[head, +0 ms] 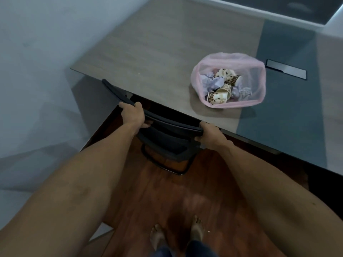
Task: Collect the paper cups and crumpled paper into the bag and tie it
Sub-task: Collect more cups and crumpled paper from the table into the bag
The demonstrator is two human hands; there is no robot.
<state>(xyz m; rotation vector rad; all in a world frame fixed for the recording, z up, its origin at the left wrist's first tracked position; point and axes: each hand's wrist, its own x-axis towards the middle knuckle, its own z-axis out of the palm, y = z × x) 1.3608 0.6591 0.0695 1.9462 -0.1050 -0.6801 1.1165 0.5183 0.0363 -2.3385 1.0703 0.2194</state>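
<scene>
Left hand (132, 113) and right hand (210, 134) both grip the top of the chair (167, 125) at the table (148, 52). The pink bag (258, 86) stands open on the table; cups (219, 96) and crumpled paper (211, 82) lie inside

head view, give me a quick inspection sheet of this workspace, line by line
surface: wood-grain table, with a darker glass-like strip on its right part.
job's things: pink bag stands open and untied on the table; paper cups and crumpled paper are inside it.
clutter: black flat panel beyond the bag.
grippers: left hand and right hand both grip the top edge of the black chair tucked at the table.
cables: nothing seen.
surroundings: reddish wood floor, pale wall at left, the person's bare feet below.
</scene>
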